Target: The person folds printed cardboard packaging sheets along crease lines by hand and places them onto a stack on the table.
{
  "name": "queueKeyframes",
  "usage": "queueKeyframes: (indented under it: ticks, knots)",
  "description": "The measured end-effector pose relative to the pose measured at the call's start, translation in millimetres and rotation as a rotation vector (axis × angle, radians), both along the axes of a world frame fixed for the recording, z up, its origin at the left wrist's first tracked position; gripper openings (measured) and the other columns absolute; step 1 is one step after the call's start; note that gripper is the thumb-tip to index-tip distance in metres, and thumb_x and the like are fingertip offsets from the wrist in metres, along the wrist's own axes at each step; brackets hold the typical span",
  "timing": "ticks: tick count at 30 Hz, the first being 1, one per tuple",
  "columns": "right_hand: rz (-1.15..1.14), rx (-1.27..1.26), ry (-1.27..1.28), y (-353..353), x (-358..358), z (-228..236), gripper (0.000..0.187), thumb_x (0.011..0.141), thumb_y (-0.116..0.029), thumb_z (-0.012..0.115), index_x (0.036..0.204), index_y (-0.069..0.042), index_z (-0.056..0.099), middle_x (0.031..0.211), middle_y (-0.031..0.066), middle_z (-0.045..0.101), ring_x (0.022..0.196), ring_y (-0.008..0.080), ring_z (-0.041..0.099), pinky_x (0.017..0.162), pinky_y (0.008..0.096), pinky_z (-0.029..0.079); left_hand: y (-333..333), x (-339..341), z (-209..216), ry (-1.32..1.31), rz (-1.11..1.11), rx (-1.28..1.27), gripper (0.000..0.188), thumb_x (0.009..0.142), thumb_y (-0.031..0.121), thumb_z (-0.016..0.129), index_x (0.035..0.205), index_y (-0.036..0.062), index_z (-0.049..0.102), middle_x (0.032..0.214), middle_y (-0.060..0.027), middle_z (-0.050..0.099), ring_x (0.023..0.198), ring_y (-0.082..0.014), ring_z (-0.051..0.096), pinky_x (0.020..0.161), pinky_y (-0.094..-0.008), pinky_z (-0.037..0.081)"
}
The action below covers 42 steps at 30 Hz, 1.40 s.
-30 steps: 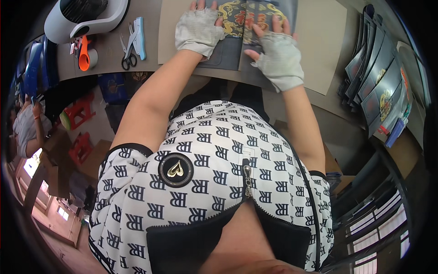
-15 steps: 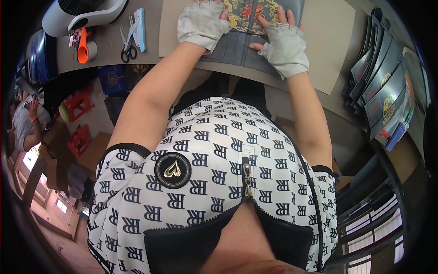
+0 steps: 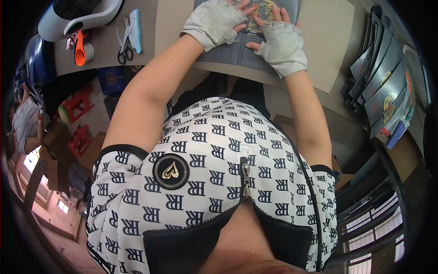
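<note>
A flat dark grey piece, with stitched or pressed lines and a gold and red pattern, lies at the top of the view. My left hand, in a pale grey fingerless glove, rests on it with fingers stretched out across part of the pattern. To its right, my right hand in a matching glove lies on the same piece, fingers spread and thumb pointing left. The two hands' fingertips come close together over the pattern. The piece's far edge is cut off by the picture.
Beige board sticks out beside the piece. On the left are scissors, a light blue stapler-like tool, an orange-handled object and a white machine. Similar dark pieces are stacked at right. A person is at far left.
My left hand has slid right across the pattern, closer to my right hand. My right hand stays in nearly the same place. The person at far left has moved an arm.
</note>
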State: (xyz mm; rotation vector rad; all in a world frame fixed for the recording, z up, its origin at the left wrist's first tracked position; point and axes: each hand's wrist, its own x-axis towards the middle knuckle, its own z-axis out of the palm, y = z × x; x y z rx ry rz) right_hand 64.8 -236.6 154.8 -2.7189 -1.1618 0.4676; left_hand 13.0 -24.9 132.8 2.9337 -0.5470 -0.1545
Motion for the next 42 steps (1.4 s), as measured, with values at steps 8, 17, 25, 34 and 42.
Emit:
queueKeyframes:
  ticks: [8, 17, 25, 34, 42]
  knots:
    - [-0.088, 0.184, -0.24, -36, -9, -57, 0.085, 0.082, -0.054, 0.081, 0.153, -0.017, 0.054, 0.164, 0.0224, 0.041, 0.152, 0.041, 0.039, 0.118, 0.0675, 0.032, 3, -12, -37, -0.181, 0.073, -0.056, 0.056, 0.094, 0.031, 0.071, 0.147, 0.0157, 0.061, 0.151, -0.0102, 0.061, 0.142, -0.031, 0.054, 0.115, -0.0428, 0.045]
    - [-0.169, 0.171, -0.202, -49, 21, -77, 0.081, 0.089, -0.049, 0.075, 0.155, -0.01, 0.051, 0.165, 0.0214, 0.042, 0.153, 0.0388, 0.039, 0.12, 0.0673, 0.031, 3, -9, -31, -0.114, 0.083, -0.092, 0.056, 0.092, 0.03, 0.072, 0.145, 0.0116, 0.062, 0.149, -0.0119, 0.063, 0.141, -0.0324, 0.055, 0.115, -0.0436, 0.045]
    - [-0.124, 0.08, -0.382, -6, 149, -98, 0.074, 0.097, -0.058, 0.062, 0.157, -0.017, 0.05, 0.167, 0.0157, 0.042, 0.155, 0.0375, 0.037, 0.122, 0.0685, 0.027, 6, -5, -29, -0.024, 0.097, -0.12, 0.056, 0.092, 0.03, 0.071, 0.144, 0.0096, 0.062, 0.149, -0.0133, 0.063, 0.141, -0.0332, 0.055, 0.114, -0.0435, 0.045]
    - [-0.32, -0.118, -0.297, 73, 250, -36, 0.077, 0.098, -0.052, 0.062, 0.158, -0.007, 0.046, 0.167, 0.0236, 0.037, 0.156, 0.0379, 0.034, 0.125, 0.0619, 0.028, 4, -6, -32, 0.006, 0.112, -0.155, 0.057, 0.09, 0.031, 0.073, 0.143, 0.0117, 0.063, 0.149, -0.011, 0.062, 0.144, -0.0338, 0.052, 0.114, -0.0453, 0.045]
    - [-0.082, -0.138, -0.268, 18, 125, -36, 0.081, 0.096, -0.056, 0.063, 0.159, -0.008, 0.044, 0.167, 0.0211, 0.038, 0.155, 0.0395, 0.036, 0.123, 0.065, 0.028, 2, -7, -28, 0.034, 0.092, -0.069, 0.057, 0.093, 0.031, 0.07, 0.146, 0.0127, 0.061, 0.155, -0.01, 0.058, 0.146, -0.0333, 0.05, 0.121, -0.0437, 0.04]
